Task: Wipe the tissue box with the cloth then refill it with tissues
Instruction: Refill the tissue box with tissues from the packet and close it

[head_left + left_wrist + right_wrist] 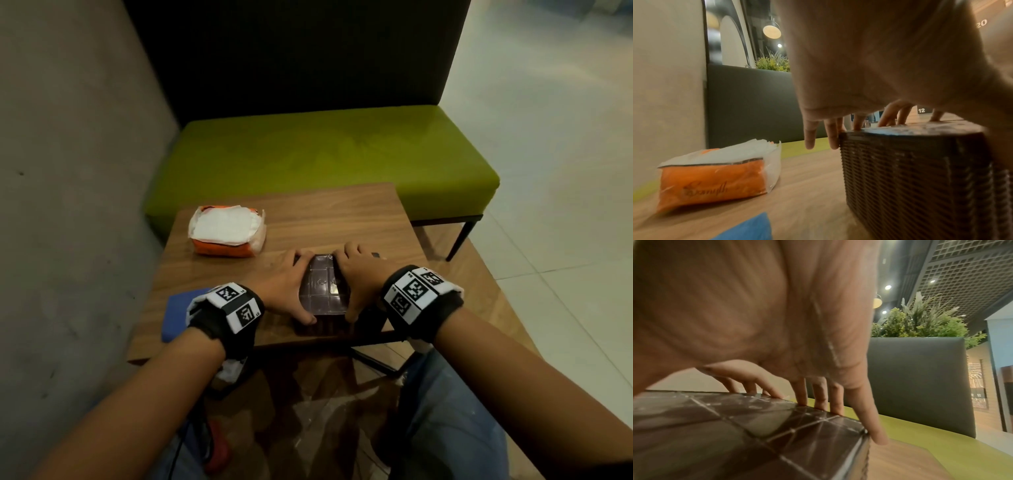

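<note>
A dark brown woven tissue box (323,287) stands near the front edge of the wooden table (342,219), with a ribbed, glossy panel facing up. My left hand (289,286) grips its left side, fingers hooked over the far edge and thumb on the near edge. My right hand (356,284) grips the right side the same way. The left wrist view shows the left hand (879,73) above the box's woven wall (910,170). In the right wrist view, the right hand's fingers (819,395) lie along the panel's (735,426) far edge. A blue cloth (178,311) lies left of the box.
An opened orange pack of white tissues (226,236) sits at the table's back left, also seen in the left wrist view as the pack (715,178) beyond the cloth (750,230). A green bench (325,154) stands behind the table and a grey wall (68,171) on the left.
</note>
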The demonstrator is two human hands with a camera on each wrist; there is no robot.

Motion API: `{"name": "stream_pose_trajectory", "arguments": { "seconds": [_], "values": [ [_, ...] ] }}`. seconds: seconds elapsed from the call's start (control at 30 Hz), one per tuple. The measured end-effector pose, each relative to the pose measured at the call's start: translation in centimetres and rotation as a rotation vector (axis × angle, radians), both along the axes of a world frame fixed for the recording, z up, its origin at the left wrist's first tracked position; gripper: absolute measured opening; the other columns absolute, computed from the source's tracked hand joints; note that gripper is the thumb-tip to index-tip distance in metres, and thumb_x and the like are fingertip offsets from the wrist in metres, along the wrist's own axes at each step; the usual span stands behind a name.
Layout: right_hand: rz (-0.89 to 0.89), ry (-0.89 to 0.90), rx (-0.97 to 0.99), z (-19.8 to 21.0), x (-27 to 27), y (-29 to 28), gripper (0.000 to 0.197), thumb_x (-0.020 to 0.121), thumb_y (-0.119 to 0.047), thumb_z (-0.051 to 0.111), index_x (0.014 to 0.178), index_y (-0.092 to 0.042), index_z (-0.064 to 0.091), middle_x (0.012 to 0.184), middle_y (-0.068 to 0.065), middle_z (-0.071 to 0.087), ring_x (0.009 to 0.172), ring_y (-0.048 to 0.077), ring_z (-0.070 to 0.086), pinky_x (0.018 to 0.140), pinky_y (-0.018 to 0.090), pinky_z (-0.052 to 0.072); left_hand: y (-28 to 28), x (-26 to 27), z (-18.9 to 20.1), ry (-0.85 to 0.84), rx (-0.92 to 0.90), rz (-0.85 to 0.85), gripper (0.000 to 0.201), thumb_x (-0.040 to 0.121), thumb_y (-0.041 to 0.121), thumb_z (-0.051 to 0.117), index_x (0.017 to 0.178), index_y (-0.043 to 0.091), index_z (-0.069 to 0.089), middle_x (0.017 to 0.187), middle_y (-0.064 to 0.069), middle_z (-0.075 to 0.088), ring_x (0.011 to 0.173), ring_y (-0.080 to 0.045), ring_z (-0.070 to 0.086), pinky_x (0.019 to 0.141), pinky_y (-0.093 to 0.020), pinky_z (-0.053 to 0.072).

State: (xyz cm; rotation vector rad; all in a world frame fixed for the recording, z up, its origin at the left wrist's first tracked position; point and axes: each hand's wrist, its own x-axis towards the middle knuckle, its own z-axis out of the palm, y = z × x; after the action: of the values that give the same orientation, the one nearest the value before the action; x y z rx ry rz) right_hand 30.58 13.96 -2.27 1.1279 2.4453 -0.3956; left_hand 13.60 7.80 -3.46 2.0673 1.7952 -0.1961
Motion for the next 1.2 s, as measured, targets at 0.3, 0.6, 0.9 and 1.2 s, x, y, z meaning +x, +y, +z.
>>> {"name": "stream_pose_trajectory", "arguments": {
  "seconds": [0.3, 0.6, 0.9, 1.2],
  "values": [
    [0.176, -0.087, 0.056, 0.8, -1.8, 0.0, 0.115, 0.051, -0.045, 0.090, 0.139, -0.005, 0.027, 0.136, 0.013, 0.033, 0.129, 0.032, 0.031, 0.100, 0.050, 0.044, -2.3, -0.7, -1.7, -0.042, 0.127, 0.037, 0.126, 0.058, 0.065, 0.072, 0.149, 0.016, 0.000, 0.147, -0.008, 0.014, 0.135, -0.025, 0.020, 0.112, -0.034, 0.024],
    [0.239, -0.091, 0.052, 1.4, -1.7, 0.3, 0.122, 0.052, -0.046, 0.091, 0.143, -0.003, 0.022, 0.139, 0.013, 0.032, 0.131, 0.030, 0.033, 0.104, 0.046, 0.043, -2.5, -0.4, -1.2, 0.019, 0.095, 0.031, 0.125, 0.064, 0.067, 0.068, 0.149, 0.015, -0.008, 0.150, -0.014, 0.008, 0.136, -0.029, 0.017, 0.110, -0.035, 0.023],
    [0.281, -0.170, 0.057, 1.8, -2.0, 0.4, 0.129, 0.053, -0.055, 0.088, 0.146, -0.003, 0.016, 0.142, 0.015, 0.029, 0.129, 0.031, 0.035, 0.102, 0.045, 0.046, -2.3, -0.2, -0.7, 0.073, 0.068, -0.018, 0.125, 0.066, 0.069, 0.064, 0.148, 0.012, -0.011, 0.148, -0.018, 0.012, 0.134, -0.031, 0.022, 0.109, -0.037, 0.027],
    [0.193, -0.246, 0.009, 1.6, -2.4, -0.2, 0.135, 0.058, -0.054, 0.086, 0.152, -0.006, 0.001, 0.154, 0.019, 0.015, 0.139, 0.039, 0.027, 0.105, 0.059, 0.039, -3.0, -2.3, -3.2, -0.326, 0.037, 0.089, 0.133, 0.059, 0.063, 0.075, 0.142, 0.035, -0.024, 0.150, 0.008, -0.009, 0.140, -0.022, 0.009, 0.113, -0.046, 0.025]
  ]
}}
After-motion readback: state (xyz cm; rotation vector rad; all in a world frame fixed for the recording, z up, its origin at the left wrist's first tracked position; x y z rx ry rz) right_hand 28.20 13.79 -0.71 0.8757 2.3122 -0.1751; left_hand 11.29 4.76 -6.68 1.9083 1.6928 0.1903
